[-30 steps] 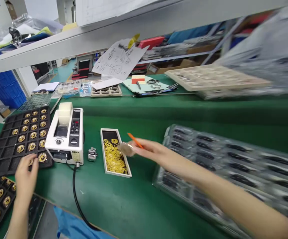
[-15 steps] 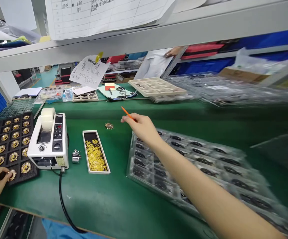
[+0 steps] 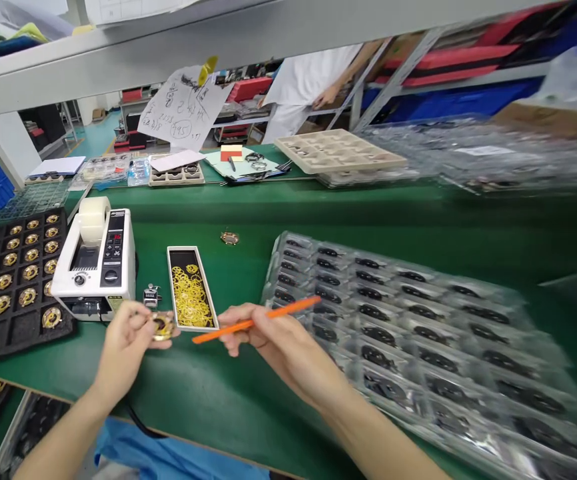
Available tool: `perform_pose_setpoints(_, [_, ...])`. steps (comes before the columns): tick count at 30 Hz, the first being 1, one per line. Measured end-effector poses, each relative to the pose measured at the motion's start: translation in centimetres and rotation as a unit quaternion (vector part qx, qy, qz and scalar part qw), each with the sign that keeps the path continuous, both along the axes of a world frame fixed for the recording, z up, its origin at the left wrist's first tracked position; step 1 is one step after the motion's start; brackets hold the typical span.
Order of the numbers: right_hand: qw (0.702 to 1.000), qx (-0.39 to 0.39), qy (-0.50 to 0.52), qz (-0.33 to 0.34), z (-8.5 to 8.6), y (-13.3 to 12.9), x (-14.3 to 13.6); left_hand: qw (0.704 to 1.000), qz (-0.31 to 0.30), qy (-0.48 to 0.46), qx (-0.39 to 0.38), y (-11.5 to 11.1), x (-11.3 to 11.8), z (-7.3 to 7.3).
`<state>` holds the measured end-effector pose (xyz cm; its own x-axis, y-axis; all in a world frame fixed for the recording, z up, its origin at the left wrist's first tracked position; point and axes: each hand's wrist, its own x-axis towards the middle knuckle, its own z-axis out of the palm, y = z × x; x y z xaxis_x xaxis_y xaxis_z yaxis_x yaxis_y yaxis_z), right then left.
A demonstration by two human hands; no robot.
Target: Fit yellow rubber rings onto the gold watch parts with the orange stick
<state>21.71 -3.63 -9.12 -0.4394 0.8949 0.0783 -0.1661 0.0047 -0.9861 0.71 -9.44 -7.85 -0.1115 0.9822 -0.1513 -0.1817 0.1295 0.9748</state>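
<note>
Pulled back from black tray (image 3: 13, 280): left hand (image 3: 127, 340) pinched gold disc (image 3: 161, 326) beside ring box (image 3: 189, 289). Swung inward: right hand (image 3: 263, 340) gripped orange stick (image 3: 256, 321), tip aimed at disc. 1 disc (image 3: 229, 237) lay apart on green bench (image 3: 248, 213).

The left hand (image 3: 127, 337) is raised off the bench with fingertips pinched together, its bare forearm running down to the lower left, while the right hand (image 3: 268, 340) (arm stretched in from the lower right) is curled in a pen-like grip.
</note>
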Motion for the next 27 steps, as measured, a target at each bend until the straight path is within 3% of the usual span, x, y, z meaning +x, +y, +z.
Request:
perform_pose_setpoints(4, [0.994,0.087,-0.022,-0.058,-1.1,-1.6,-1.5,0.999,0.018,-0.051,0.01,2.6,1.4,-1.4])
perform_pose_setpoints(8, [0.989,0.078,-0.032,-0.124,-2.4,-1.8,-2.4,0.997,0.019,-0.067,0.023,2.8,1.7,-1.8])
perform_pose_setpoints(11, [0.989,0.079,-0.031,-0.124,-2.8,-1.6,-2.7,0.997,0.005,-0.078,0.025,2.6,1.9,-2.0])
perform_pose_setpoints(14, [0.982,0.146,-0.055,-0.108,-3.0,-1.4,-2.5,0.997,0.006,-0.074,0.026,2.6,1.8,-2.3])
perform_pose_setpoints(17, [0.941,0.321,-0.08,-0.073,-3.1,-1.1,-2.1,0.996,0.006,-0.087,0.022,2.6,1.5,-2.4])
perform_pose_setpoints(20, [0.849,0.513,-0.121,-0.034,-3.1,-0.6,-1.5,0.995,0.008,-0.102,0.008,2.6,1.4,-2.4])
perform_pose_setpoints(23, [0.784,0.598,-0.167,-0.013,-2.8,-0.5,-1.2,0.994,0.003,-0.11,-0.005,2.6,1.5,-2.3])
perform_pose_setpoints(25, [0.786,0.598,-0.154,-0.032,-2.6,-0.7,-1.2,0.994,-0.001,-0.112,-0.012,2.5,1.6,-2.4])
perform_pose_setpoints(27, [0.821,0.549,-0.132,-0.089,-2.4,-1.0,-1.2,0.994,-0.012,-0.11,-0.015,2.4,1.8,-2.5])
